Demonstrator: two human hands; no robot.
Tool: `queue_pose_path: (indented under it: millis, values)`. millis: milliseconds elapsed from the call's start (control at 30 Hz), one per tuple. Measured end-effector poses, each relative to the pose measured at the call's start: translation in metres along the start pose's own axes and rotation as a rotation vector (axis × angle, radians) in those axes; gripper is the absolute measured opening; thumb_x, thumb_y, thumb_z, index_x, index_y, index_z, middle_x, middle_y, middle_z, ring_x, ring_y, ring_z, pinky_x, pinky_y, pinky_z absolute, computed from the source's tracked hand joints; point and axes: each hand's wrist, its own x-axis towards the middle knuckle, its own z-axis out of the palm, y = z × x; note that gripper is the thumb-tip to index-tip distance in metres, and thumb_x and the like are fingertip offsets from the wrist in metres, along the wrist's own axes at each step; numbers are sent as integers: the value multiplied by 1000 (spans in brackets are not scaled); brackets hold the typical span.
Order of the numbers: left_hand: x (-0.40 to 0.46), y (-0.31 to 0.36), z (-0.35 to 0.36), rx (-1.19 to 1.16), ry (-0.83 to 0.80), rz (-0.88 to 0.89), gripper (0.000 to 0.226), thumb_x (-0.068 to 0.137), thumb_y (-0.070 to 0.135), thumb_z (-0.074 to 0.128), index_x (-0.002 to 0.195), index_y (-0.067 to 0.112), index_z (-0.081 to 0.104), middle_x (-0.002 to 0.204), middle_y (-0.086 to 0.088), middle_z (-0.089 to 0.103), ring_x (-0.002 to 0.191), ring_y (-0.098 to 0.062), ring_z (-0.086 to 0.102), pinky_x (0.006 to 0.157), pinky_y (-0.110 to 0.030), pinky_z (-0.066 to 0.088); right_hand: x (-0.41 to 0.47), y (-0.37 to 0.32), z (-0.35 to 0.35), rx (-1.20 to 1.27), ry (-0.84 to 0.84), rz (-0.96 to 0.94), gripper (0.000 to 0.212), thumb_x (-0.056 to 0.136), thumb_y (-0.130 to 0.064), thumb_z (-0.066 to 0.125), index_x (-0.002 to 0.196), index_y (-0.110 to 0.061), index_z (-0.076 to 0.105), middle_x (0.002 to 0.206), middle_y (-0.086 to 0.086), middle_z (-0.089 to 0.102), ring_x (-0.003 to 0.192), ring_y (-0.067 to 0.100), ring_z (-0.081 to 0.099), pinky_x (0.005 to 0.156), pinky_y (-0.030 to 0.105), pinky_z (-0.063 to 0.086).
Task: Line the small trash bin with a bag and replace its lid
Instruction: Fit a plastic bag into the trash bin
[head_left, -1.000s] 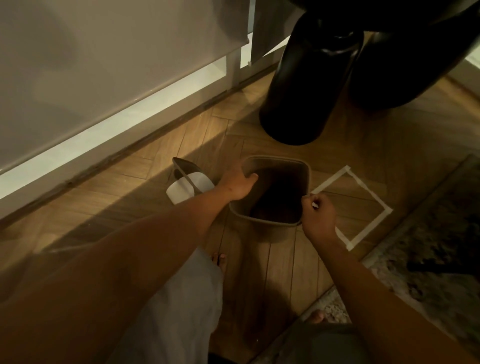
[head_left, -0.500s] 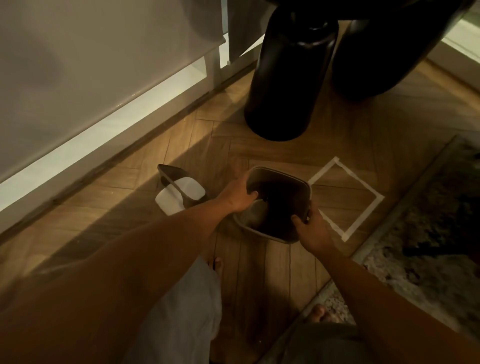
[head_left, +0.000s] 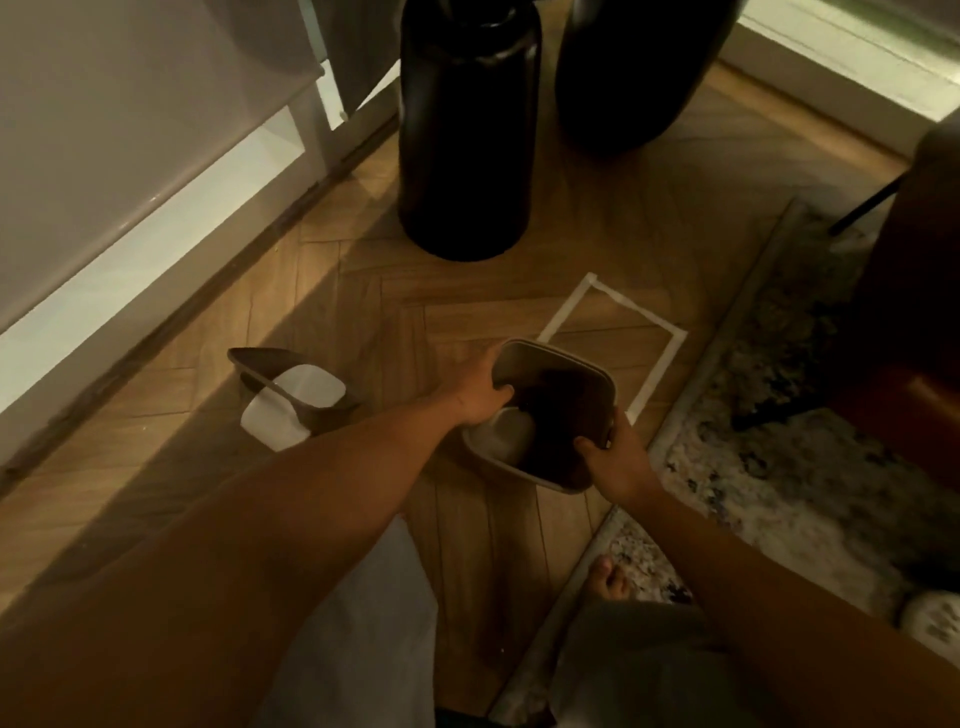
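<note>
small grey square plastic trash bin (head_left: 556, 379): now lifted and tilted, beside the white tape square (head_left: 613, 343) on the wood floor (head_left: 363, 312). left hand (head_left: 480, 387) and right hand (head_left: 615, 457) clamp opposite rims. swing lid (head_left: 291, 397) lies left, apart; no bag visible, lining judged pending.

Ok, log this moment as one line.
bin: tilted, unlined | left hand: grips rim | right hand: grips rim | lid: on floor, off

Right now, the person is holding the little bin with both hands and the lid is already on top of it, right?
Not quite. Both hands, left hand and right hand, do hold the bin, but the lid isn't on it. The head view shows the lid lying on the floor to the bin's left, and the bin open.
</note>
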Motion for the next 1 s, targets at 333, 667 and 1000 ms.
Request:
queue_pose_path:
  millis: [333, 667, 1000]
  values:
    - [-8, 16, 32, 20, -192, 93, 98, 84, 22, 77, 158, 30, 13, 153, -3, 41, 138, -20, 42, 103, -32, 40, -29, 22, -24, -3, 18, 89, 76, 91, -12, 68, 154, -20, 28, 142, 6, 54, 130, 25, 52, 103, 38, 44]
    - [-28, 17, 42, 325, -298, 152, 137, 64, 28, 93, 159, 20, -5, 160, -13, 25, 145, -30, 29, 116, -49, 30, -52, 36, -25, -113, -78, 81, 133, 64, -17, 95, 159, -9, 3, 159, 10, 25, 144, 28, 34, 112, 34, 34]
    - [-53, 17, 45, 383, -274, 169, 137, 64, 22, 93, 158, 10, -5, 161, -15, 21, 147, -31, 24, 118, -46, 25, -64, 37, -20, -173, -59, 124, 136, 57, -22, 98, 156, -18, 4, 154, 9, 35, 137, 29, 43, 95, 30, 41]
